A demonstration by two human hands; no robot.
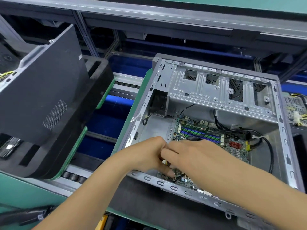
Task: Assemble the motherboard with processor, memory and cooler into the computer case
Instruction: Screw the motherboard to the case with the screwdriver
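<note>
Computer case (280, 123) is lying open on its side; motherboard (216, 138) is sitting on its floor, blue memory slots (201, 132) visible. I am working both hands together over the board's near-left edge. Left hand (147, 155) is curled, fingertips reaching down; right hand (191, 155) is curled against it. Cannot tell what either is gripping.

Assembly line station. Green-surfaced pallets (74, 151) ride a roller conveyor (74, 177) with blue panels (106, 120) beneath, centre left. Grey aluminium frame rail (149, 15) spans the top of the frame, a green shelf (249, 4) above it at upper right. Dark recess behind the rail. Light even, overhead.
</note>
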